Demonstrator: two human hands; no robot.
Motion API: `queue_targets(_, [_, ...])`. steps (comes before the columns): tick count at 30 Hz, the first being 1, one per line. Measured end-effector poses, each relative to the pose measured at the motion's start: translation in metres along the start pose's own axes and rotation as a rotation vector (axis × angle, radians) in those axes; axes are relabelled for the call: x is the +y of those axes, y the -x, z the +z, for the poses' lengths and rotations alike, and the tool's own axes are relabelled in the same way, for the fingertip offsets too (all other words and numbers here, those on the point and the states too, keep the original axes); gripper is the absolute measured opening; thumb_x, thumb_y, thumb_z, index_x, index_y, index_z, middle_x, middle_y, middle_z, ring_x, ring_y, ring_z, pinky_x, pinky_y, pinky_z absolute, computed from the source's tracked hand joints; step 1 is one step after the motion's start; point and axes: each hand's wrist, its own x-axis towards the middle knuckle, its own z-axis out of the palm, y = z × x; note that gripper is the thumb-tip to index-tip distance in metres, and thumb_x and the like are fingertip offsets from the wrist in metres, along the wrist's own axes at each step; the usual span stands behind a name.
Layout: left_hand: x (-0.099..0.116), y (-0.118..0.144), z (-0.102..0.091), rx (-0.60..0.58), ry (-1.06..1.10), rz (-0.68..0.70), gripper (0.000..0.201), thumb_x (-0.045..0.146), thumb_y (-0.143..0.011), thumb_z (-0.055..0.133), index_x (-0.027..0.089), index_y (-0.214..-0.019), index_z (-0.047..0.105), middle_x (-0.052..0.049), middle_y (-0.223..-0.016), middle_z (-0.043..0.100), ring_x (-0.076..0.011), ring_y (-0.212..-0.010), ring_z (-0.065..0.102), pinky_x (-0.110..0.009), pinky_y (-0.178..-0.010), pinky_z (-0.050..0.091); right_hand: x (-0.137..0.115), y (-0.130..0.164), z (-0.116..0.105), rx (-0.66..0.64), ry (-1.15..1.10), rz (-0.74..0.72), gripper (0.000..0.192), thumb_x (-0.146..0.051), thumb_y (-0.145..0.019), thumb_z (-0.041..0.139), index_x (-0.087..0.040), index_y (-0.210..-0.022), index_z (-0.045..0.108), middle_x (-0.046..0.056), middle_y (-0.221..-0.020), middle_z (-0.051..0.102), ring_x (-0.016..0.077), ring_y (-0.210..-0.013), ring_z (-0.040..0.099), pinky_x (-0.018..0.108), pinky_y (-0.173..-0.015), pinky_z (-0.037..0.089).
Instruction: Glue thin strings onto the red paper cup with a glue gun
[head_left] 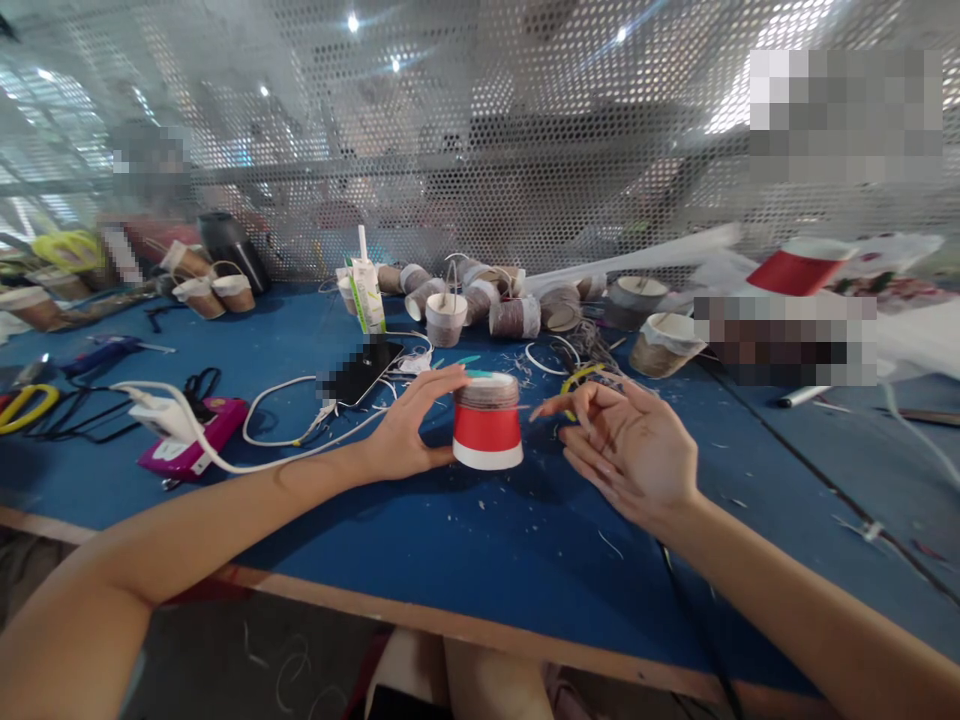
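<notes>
Red paper cup (pixel 487 425) upside down, clamped in left hand (pixel 409 430); right hand (pixel 630 445) alongside, fingers loosely spread.

The red paper cup (pixel 487 422) stands upside down on my blue worktop (pixel 465 540), its white rim at the bottom. A band of brownish twine wraps its upper part, below a teal-edged base facing up.

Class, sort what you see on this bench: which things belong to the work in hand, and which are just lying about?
In hand:
left hand
right hand
red cup, upside down, gripped by the left hand
wrapped cups, much like it, grouped behind

Lying about:
phone
white charger
yellow scissors
glue tube
black jug
</notes>
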Motion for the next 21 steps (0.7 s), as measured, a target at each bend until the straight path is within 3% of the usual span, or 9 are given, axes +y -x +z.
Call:
queue_targets(6, [-0.001, 0.000, 0.001, 0.001, 0.028, 0.020, 0.073, 0.036, -0.077, 0.076, 0.024, -0.139, 0.040, -0.015, -0.133, 0.057, -0.0284, -0.125, 0.056, -0.049, -0.101, 0.048, -0.003, 0.005, 0.005, -0.098, -0.051, 0.032, 0.040, -0.048, -0.092, 0.034, -0.020, -0.067, 0.049, 0.011, -0.098, 0.075, 0.0046, -0.027, 0.027, 0.022, -0.024, 0.023])
queue_targets(12, [0.000, 0.000, 0.002, -0.001, 0.058, 0.036, 0.074, 0.039, -0.077, 0.076, 0.025, -0.140, 0.039, -0.014, -0.131, 0.057, -0.0276, -0.121, 0.058, -0.047, -0.101, 0.049, -0.002, -0.001, -0.003, 0.032, -0.050, 0.081, 0.038, -0.043, -0.091, 0.037, -0.019, -0.063, 0.047, 0.011, -0.088, 0.075, 0.0029, -0.026, 0.026, 0.020, -0.027, 0.021])
queue_targets(15, [0.001, -0.001, 0.001, -0.006, 0.026, 0.034, 0.074, 0.034, -0.076, 0.076, 0.024, -0.140, 0.038, -0.015, -0.131, 0.056, -0.0289, -0.123, 0.056, -0.049, -0.101, 0.048, 0.001, -0.004, -0.008, 0.051, -0.065, 0.023, 0.036, -0.041, -0.091, 0.038, -0.019, -0.064, 0.048, 0.010, -0.082, 0.075, 0.0029, -0.025, 0.026, 0.020, -0.025, 0.019])
queue_targets(18, [0.002, 0.000, 0.001, -0.020, -0.013, 0.010, 0.075, 0.026, -0.075, 0.073, 0.024, -0.141, 0.037, -0.015, -0.132, 0.053, -0.0302, -0.127, 0.052, -0.051, -0.103, 0.047, 0.003, -0.001, -0.006, -0.030, -0.035, -0.116, 0.033, -0.044, -0.090, 0.043, -0.020, -0.068, 0.050, 0.008, -0.084, 0.075, 0.0041, -0.025, 0.031, 0.021, -0.023, 0.026])
queue_targets(21, [0.003, 0.000, 0.001, -0.016, -0.045, -0.002, 0.076, 0.023, -0.073, 0.072, 0.023, -0.140, 0.037, -0.014, -0.128, 0.052, -0.0291, -0.123, 0.053, -0.049, -0.101, 0.049, 0.007, 0.006, 0.000, -0.207, 0.068, -0.137, 0.035, -0.050, -0.089, 0.049, -0.021, -0.071, 0.050, 0.008, -0.087, 0.074, 0.0065, -0.027, 0.040, 0.026, -0.028, 0.042])
